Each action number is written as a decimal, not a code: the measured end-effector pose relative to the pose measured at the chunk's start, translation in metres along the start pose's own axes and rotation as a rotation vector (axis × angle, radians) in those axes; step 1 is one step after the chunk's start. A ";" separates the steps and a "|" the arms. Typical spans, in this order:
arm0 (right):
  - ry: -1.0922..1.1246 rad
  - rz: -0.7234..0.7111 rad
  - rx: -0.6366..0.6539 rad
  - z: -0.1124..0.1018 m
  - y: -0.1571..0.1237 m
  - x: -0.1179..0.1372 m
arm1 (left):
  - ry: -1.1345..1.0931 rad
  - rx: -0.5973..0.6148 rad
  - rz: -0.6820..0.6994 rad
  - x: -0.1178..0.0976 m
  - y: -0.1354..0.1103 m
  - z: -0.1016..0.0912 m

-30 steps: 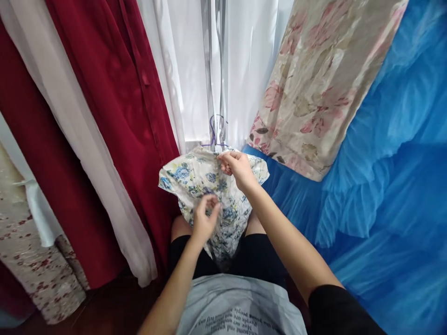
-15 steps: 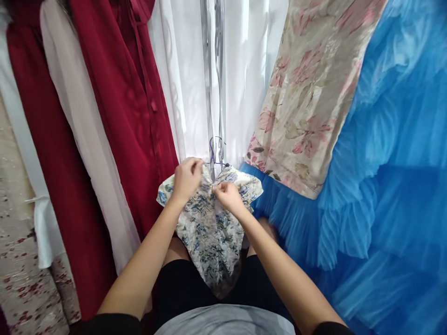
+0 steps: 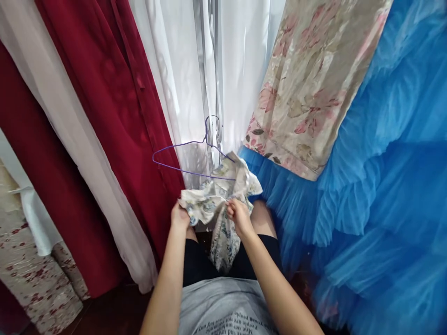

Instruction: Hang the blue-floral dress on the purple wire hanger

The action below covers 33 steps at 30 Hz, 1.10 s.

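Observation:
A cream dress with a blue floral print [image 3: 223, 235] hangs partly off a thin purple wire hanger [image 3: 178, 145]. The hanger's left half is bare, while its right arm still runs into the garment. My left hand [image 3: 179, 216] is closed on the left edge of the fabric, pulled out to the side. At the middle of the dress, my right hand [image 3: 239, 215] pinches the cloth near the neckline. Folds bunch between the two hands, and the lower part drops between my knees.
Dark red dresses [image 3: 115, 107] and a pale pink one [image 3: 80, 135] hang at left. White curtain-like cloth with grey ribbons [image 3: 209, 83] is behind the hanger. At right hang a beige floral garment [image 3: 307, 93] and a ruffled blue tulle gown [image 3: 394, 177].
The left side of the dress has come off the hanger, exposing the purple wire. My left hand has moved down with the fabric; my right hand has shifted slightly down and right.

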State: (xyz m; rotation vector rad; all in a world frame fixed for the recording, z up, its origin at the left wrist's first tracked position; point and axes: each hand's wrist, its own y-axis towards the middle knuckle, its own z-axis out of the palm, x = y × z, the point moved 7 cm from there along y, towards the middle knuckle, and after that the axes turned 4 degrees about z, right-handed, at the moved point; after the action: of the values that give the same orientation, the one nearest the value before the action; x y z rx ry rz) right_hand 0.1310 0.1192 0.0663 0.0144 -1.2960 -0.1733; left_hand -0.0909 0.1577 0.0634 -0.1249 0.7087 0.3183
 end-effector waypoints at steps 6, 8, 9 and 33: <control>-0.002 -0.030 -0.189 -0.064 -0.024 -0.021 | -0.093 0.328 -0.092 0.042 -0.064 0.042; -0.059 -0.128 -0.135 -0.057 -0.029 0.002 | 0.029 0.496 -0.035 0.034 -0.085 0.072; -0.095 -0.190 -0.075 -0.049 -0.032 0.018 | 0.124 0.579 0.014 0.029 -0.096 0.087; -0.291 -0.265 0.059 -0.116 0.122 0.185 | 1.357 0.953 0.606 -0.051 -0.068 0.086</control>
State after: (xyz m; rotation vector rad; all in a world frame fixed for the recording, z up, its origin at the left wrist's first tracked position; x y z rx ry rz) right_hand 0.3049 0.2048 0.2242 0.2186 -1.5872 -0.3740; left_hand -0.0518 0.1001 0.1616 0.8893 2.1811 0.4193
